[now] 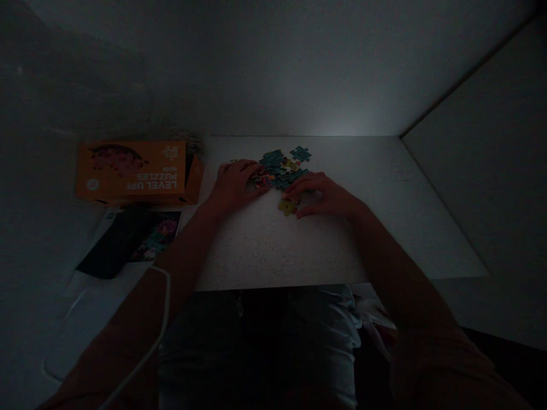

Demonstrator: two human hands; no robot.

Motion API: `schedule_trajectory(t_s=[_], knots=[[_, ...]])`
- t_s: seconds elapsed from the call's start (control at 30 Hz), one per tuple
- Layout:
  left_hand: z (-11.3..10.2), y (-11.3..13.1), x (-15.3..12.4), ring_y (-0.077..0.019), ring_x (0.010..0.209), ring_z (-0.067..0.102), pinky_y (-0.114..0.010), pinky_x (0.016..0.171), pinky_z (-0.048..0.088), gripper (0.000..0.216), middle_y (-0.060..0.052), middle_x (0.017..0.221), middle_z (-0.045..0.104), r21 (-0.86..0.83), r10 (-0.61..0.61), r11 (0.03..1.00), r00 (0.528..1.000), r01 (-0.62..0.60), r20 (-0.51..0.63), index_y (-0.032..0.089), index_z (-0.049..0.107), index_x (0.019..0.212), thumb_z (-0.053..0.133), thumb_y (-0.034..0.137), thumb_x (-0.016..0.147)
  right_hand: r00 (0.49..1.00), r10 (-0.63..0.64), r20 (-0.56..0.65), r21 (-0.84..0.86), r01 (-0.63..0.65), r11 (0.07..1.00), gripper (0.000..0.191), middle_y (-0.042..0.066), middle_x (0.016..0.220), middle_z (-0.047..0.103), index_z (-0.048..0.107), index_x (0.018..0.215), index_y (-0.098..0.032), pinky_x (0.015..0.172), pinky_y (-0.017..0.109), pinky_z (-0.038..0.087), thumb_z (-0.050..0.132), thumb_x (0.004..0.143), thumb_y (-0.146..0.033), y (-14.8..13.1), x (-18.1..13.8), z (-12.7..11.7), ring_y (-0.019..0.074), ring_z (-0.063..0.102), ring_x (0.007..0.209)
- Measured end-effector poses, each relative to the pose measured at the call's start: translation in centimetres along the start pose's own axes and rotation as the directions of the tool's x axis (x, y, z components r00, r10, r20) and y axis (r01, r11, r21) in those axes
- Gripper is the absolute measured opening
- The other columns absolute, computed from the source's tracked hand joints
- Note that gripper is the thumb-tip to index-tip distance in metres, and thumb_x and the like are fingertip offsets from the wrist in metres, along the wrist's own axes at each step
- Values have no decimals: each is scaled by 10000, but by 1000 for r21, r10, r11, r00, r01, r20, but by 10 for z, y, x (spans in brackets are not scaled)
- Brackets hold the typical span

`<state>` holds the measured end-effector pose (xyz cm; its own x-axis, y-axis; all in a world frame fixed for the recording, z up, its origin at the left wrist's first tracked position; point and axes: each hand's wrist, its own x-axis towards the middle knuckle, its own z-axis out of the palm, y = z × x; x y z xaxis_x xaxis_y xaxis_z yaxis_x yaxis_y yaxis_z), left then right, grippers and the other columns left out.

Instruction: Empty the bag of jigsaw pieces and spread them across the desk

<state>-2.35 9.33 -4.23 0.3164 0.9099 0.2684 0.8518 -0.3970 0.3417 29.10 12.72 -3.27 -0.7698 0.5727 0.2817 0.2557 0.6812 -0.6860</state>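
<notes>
- Puzzle pieces: a loose heap, mostly blue-green with some red and yellow, on the pale counter near its far edge, between the two hands.
- One blue piece sits at the far right rim of the heap, just beside the rest.
- A single yellow piece lies apart on the near side of the heap, touching or just under the right fingertips.
- Left hand: palm down on the counter, fingers loosely curled, tips against the left side of the heap. Scene very dim; cannot tell whether it grips a piece.
- Right hand: palm down, fingers spread flat and reaching left, tips at the heap's near-right edge and over the yellow piece. Not closed on anything that shows.
- Orange puzzle box lies to the left, well apart from the heap, lettering upside down to the camera.
- Dark flat object and a colourful printed sheet lie nearer than the box, left of the left forearm.
- White cable runs along the left arm.
</notes>
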Motion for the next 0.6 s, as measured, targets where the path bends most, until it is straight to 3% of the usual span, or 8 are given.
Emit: schedule_trajectory(t_s=[0.1, 0.23, 0.43, 0.6], knots=[[2, 1, 4, -357, 1373, 617, -520, 1211, 420, 475, -137, 1464, 689, -37, -22, 999, 999, 20, -48, 273, 722, 1428, 699, 516, 1021, 980, 104, -167, -113, -124, 986, 364, 44, 1318, 787, 813, 1232, -364, 1198, 608, 444, 889, 902, -500, 5, -5, -9, 375, 691, 1279], [-2, 2, 6, -329, 1295, 665, -470, 1150, 486, 389, -122, 1389, 724, -93, -26, 995, 999, 22, -39, 257, 754, 1359, 657, 471, 1048, 955, 244, -167, -267, -282, 922, 487, 43, 1502, 694, 755, 1384, -401, 1232, 684, 380, 851, 922, -519, 13, -7, -9, 437, 578, 1424], [-5, -2, 8, -297, 1245, 698, -430, 1108, 530, 340, -123, 1358, 746, -131, -108, 987, 982, 88, -153, 227, 733, 1339, 552, 374, 1093, 947, 219, -235, -317, -287, 904, 399, 88, 1485, 693, 762, 1381, -355, 1235, 678, 410, 735, 1008, -493, 37, -7, -9, 421, 587, 1413], [-6, -2, 9, -282, 1063, 759, -423, 946, 609, 314, -90, 1186, 793, -307, -232, 941, 931, 141, -283, 245, 693, 1325, 580, 420, 1091, 931, 204, -304, -328, -303, 895, 451, 106, 1499, 678, 770, 1339, -329, 1242, 664, 430, 801, 946, -548, 44, -8, -10, 428, 567, 1431]])
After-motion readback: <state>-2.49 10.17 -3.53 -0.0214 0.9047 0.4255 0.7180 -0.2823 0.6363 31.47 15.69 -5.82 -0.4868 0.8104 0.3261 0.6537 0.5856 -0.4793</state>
